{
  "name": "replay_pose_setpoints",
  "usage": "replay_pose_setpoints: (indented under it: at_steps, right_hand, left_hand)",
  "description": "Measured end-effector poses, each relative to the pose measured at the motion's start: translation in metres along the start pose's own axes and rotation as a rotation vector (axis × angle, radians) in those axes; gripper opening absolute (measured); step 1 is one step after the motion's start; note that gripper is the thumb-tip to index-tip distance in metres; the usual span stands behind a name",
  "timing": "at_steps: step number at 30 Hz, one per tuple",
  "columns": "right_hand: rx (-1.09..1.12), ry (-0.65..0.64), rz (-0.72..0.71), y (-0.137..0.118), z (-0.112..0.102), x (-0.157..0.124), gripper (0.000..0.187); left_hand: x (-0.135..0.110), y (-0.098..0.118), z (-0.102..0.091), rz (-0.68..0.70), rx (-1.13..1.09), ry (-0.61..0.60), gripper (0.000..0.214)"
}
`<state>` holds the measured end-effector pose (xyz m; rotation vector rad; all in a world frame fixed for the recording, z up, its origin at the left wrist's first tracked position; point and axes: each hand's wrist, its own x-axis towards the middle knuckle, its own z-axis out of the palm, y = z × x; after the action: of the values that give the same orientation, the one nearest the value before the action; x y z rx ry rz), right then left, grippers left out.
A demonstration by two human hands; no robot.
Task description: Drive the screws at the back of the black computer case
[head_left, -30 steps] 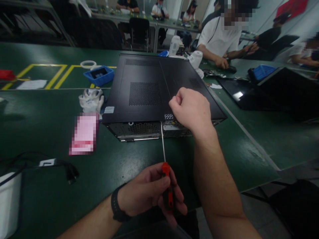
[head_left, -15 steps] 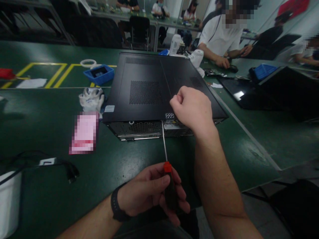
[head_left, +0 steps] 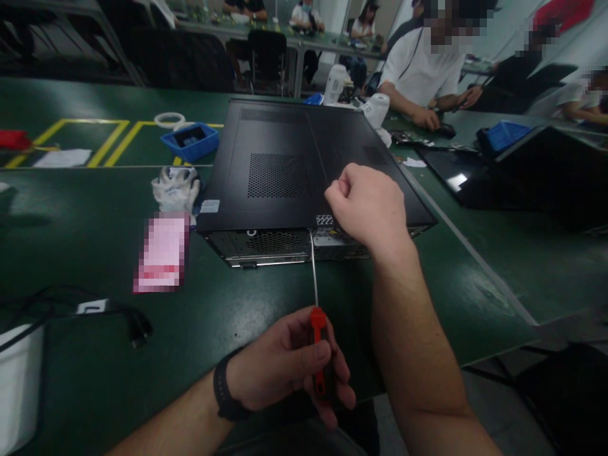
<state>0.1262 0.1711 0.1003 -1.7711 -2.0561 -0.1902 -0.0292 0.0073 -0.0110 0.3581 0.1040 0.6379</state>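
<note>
A black computer case point(head_left: 285, 136) lies flat on the green table, its rear panel point(head_left: 275, 244) facing me. My left hand point(head_left: 289, 367), wearing a dark wristband, is closed around a red and black screwdriver point(head_left: 320, 345). The thin shaft points away from me, and its tip meets the upper edge of the rear panel near the middle. My right hand point(head_left: 368, 202) rests as a fist on the case's top, near the rear edge at the right. Its curled fingers hide whatever may be inside.
Left of the case lie a work glove point(head_left: 175, 190), a blurred pink item point(head_left: 162, 253) and a blue bin point(head_left: 190, 142). Black cables point(head_left: 118, 310) and a white container point(head_left: 21, 386) are at lower left. A dark screen point(head_left: 468, 180) lies right; a co-worker point(head_left: 422, 76) sits beyond.
The screwdriver handle has turned in my left hand, so its red side now faces up. The left fingers have shifted slightly around it. My right fist keeps its place on the case.
</note>
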Motion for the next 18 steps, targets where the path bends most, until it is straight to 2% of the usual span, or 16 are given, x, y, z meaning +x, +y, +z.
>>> replay_pose_setpoints:
  at_steps: [9,15,18]
  right_hand:
    - [0.008,0.008,-0.002,0.0005,0.002,0.0008,0.022]
    - [0.02,0.028,-0.01,0.0017,0.0034,0.0008,0.023]
    - [0.015,0.024,-0.007,0.0016,0.0035,0.0007,0.023]
  left_hand:
    - [-0.0005,0.0053,0.0052,-0.033,-0.034,0.02,0.019]
    - [0.0005,0.0012,0.0029,0.002,-0.039,-0.009,0.012]
    - [-0.0003,0.0027,0.004,-0.017,-0.071,-0.007,0.017]
